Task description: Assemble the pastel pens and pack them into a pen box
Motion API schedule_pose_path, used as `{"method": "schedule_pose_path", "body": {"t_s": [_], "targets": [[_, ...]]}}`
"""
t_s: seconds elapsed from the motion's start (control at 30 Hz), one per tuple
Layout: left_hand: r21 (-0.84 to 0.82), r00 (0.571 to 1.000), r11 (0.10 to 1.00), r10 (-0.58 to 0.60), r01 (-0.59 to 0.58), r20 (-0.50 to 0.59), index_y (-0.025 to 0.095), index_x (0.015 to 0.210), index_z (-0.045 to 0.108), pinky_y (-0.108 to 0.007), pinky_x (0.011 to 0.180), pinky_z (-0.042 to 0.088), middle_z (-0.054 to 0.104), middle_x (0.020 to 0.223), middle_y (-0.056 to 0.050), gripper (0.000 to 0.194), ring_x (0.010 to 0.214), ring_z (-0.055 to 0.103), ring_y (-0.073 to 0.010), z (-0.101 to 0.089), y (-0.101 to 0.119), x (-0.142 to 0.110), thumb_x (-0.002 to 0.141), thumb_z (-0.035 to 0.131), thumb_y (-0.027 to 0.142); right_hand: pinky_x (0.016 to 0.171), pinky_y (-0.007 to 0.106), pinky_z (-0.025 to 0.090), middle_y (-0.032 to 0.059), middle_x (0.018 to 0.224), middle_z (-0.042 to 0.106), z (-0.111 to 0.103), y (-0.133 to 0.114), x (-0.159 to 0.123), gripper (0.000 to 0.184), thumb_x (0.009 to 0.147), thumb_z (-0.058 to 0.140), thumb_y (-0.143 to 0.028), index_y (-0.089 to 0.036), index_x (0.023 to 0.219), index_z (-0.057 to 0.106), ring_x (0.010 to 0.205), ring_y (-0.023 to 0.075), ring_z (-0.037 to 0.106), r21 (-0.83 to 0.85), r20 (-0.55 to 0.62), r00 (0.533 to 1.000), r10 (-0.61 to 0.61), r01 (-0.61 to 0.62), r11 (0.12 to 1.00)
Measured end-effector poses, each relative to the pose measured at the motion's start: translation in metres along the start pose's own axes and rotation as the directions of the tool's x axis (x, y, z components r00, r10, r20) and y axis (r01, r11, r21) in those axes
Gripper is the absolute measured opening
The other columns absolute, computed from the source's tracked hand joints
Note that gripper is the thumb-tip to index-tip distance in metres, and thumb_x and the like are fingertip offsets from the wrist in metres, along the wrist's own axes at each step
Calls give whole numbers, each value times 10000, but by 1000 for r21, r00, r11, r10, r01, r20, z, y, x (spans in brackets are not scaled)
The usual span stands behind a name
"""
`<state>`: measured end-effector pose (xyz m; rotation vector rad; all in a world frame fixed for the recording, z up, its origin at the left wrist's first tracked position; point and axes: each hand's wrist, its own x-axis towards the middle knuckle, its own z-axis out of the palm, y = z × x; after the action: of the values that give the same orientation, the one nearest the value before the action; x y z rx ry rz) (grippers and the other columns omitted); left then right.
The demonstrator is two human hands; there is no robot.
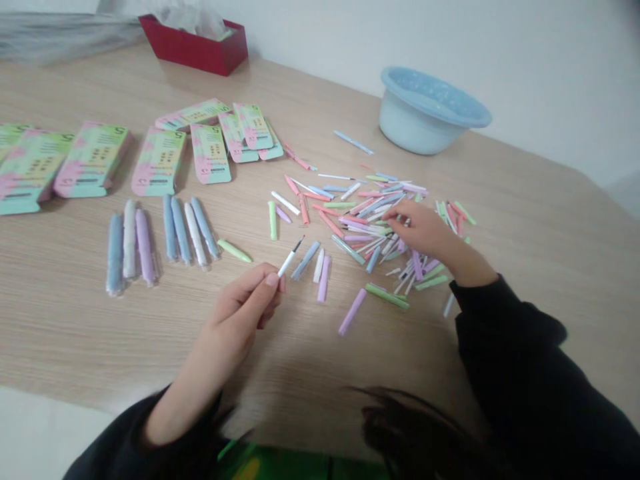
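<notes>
My left hand [253, 300] pinches a slim white pen piece [289, 261] with a thin dark tip pointing up and away. Over a loose pile of pen parts [360, 230], my right hand [417, 228] has its fingertips drawn together; whether a part sits between them is too small to make out. The pile mixes pink, purple, blue, green and white barrels and caps with thin white refills. Between the hands lie a blue cap [305, 260] and a purple barrel [324, 279]. Nearer to me is another purple barrel [353, 311].
Several wrapped pens in blue, white and purple [145, 248] lie at the left, beside a green pen piece [235, 251]. Behind them are printed cartons [159, 160]. A red box [197, 50] holding clear plastic and a blue basin [425, 120] stand along the wall.
</notes>
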<state>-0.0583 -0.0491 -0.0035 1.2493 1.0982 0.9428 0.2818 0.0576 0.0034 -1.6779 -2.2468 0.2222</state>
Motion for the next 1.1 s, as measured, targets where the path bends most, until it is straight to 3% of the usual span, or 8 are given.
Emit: {"method": "schedule_pose_path", "body": {"t_s": [0.17,0.33,0.43,0.57,0.73,0.87,0.97,1.1], "targets": [[38,999,999,5,-3,-47,198,697,515,-262,523,306,400,630,36,393,573,354,-127,-11,-3,-2,1007,501,439,778,387,492,115,927,739,-13,21,6,226,849,513,-163,-158,895,734,832,245,654,-31,43,999,-12,13,999],[90,994,996,-13,23,-109,218,747,571,-255,525,341,428,647,29,392,585,389,-137,-20,-10,-2,1005,509,507,827,380,516,107,940,730,2,19,28,238,840,506,-118,-175,889,732,879,237,668,-17,99,989,-110,112,994],[116,992,993,-18,32,-125,224,731,584,-264,533,350,439,645,20,419,589,407,-144,-23,-14,-2,1000,503,536,909,402,499,109,979,727,15,4,47,276,859,478,-88,-180,926,729,971,247,662,10,116,976,-185,186,983],[153,984,984,-65,91,-167,227,701,580,-277,553,349,430,644,12,463,599,417,-152,-25,-15,-5,984,494,583,888,380,494,104,991,723,25,-27,70,267,888,464,-91,-172,932,714,948,228,651,68,181,936,-302,294,953],[209,985,973,-68,100,-159,228,706,579,-271,543,360,434,639,18,445,584,423,-149,-27,-15,-8,992,496,560,865,336,476,90,971,698,38,-72,86,219,918,486,-107,-159,933,698,921,200,630,139,280,843,-459,438,888],[243,984,968,-14,58,-178,224,708,585,-255,534,375,472,631,25,435,576,447,-142,-28,-15,-8,1001,503,535,993,363,441,105,1020,678,59,-98,89,176,925,516,-110,-152,930,687,1031,223,605,151,324,780,-535,516,843],[283,983,958,3,50,-185,222,696,585,-247,527,381,494,613,31,452,561,465,-138,-25,-12,-8,1001,498,544,1025,402,427,127,1014,662,75,-108,89,197,937,486,-92,-137,918,677,1033,239,599,113,326,794,-513,506,855],[321,981,947,42,22,-192,221,677,577,-242,504,378,505,584,36,451,535,477,-134,-22,-7,-6,1001,497,523,931,375,464,115,961,663,81,-110,88,208,888,472,-28,-137,933,644,939,225,604,69,313,831,-460,464,883]]}}
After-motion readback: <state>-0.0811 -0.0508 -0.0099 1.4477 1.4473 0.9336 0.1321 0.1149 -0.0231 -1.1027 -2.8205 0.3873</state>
